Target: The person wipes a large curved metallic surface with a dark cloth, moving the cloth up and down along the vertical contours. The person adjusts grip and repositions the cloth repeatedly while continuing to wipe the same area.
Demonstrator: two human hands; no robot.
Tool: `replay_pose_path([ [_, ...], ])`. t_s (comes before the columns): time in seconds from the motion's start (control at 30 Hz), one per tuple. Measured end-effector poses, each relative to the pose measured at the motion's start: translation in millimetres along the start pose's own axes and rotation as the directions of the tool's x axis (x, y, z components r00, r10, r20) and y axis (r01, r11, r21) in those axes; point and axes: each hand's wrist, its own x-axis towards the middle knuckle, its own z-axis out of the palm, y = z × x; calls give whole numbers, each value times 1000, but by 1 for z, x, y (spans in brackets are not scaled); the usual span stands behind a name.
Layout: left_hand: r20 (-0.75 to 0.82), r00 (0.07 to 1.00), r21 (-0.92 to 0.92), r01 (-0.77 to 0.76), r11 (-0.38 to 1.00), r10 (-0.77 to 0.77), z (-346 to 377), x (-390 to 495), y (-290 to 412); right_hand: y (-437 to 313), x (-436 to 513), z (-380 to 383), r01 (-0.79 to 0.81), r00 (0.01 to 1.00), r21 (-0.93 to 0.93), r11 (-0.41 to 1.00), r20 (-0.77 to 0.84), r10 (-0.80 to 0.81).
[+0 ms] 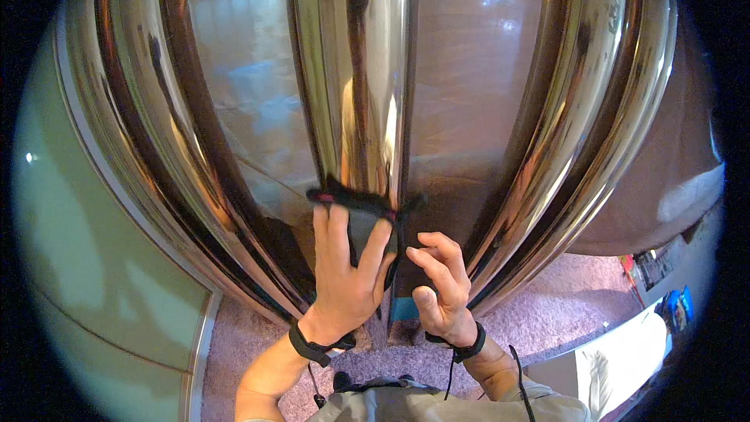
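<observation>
My left hand [345, 281] lies over a dark cloth or pad [360, 202] with small pinkish spots, at the lower part of a glossy gold-toned metal column [375, 99]. Its fingers point up and are spread; parts of the dark item show above and between them, and the edges are blurred. Close by on the right, my right hand [442, 287] holds nothing, its fingers loosely curled and apart, before the dark lower part of a shiny brown panel [474, 70]. Black bands with thin cords are around both wrists.
More curved-looking metallic columns stand left [140, 70] and right [592, 88]. A pale green surface [117, 258] is at the left. Purplish carpet [539, 305] lies below. Brown fabric [650, 187] hangs at the right, above a bright white item [627, 357].
</observation>
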Motion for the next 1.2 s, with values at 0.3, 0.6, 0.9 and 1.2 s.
replay_pose_path([
  [0.3, -14, 999, -244, -46, 969, 44, 7, -11, -14, -8, 11, 4, -1, 998, -70, 998, 63, 6],
  [0.6, -117, 991, -281, -91, 955, 61, -23, 52, -22, -26, 20, 23, 36, 999, -162, 986, 20, -33],
  [0.9, -144, 987, -293, -106, 950, 66, 3, 5, -30, -52, 31, 16, 256, 966, -120, 959, -14, -259],
  [1.2, -60, 994, -343, -103, 934, 88, 1, -11, -35, -36, 24, 30, -85, 996, -184, 979, -53, 77],
])
